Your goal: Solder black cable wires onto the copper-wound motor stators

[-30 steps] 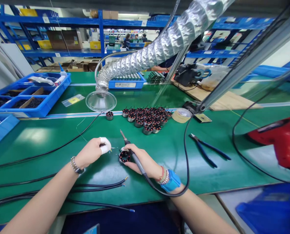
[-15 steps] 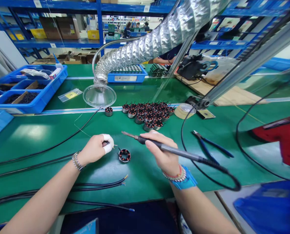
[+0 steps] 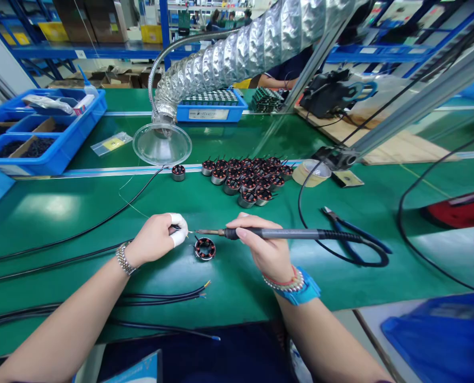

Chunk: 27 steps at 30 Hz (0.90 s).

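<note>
My right hand point(image 3: 264, 246) grips a soldering iron point(image 3: 284, 234) held level, its tip pointing left and nearly touching my left fingertips. My left hand point(image 3: 157, 238), with white finger cots on thumb and forefinger, pinches a thin wire end. A small round motor stator point(image 3: 205, 248) with copper windings lies on the green mat just below the iron's tip, between both hands.
A cluster of several stators point(image 3: 247, 178) and one single stator point(image 3: 178, 172) sit farther back. A clear fume hood point(image 3: 162, 144) on a silver duct, tape roll point(image 3: 310, 172), blue-handled pliers point(image 3: 348, 229), blue bins point(image 3: 41, 133), black cables point(image 3: 160, 298) and a red tool point(image 3: 460, 213) surround the spot.
My right hand left the stator, lifted the soldering iron and swung it level, bringing its tip leftward to my left fingertips. The left hand stayed in its pinch.
</note>
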Each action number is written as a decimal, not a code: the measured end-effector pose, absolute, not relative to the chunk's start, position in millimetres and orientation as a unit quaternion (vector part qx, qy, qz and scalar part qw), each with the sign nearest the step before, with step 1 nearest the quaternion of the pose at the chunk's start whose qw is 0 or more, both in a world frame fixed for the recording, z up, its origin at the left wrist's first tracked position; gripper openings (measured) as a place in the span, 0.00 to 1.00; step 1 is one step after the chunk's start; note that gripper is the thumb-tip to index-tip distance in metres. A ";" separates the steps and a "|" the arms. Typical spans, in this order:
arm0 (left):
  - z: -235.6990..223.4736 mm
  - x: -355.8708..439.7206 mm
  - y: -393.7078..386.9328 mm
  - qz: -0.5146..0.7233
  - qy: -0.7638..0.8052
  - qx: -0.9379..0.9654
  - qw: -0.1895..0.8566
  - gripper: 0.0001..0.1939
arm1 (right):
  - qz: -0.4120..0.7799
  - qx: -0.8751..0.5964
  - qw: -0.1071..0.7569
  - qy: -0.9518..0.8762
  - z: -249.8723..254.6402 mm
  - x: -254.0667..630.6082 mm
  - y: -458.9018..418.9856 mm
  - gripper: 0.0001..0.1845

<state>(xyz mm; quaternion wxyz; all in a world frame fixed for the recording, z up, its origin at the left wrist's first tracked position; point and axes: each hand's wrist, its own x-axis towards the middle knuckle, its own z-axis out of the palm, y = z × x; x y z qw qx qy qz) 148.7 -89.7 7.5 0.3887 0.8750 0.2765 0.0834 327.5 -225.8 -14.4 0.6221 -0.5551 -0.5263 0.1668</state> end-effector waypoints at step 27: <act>5.1 149.4 -89.3 0.097 0.264 0.883 0.376 0.07 | 0.191 -0.563 0.618 -0.515 -15.8 326.4 -223.0 0.06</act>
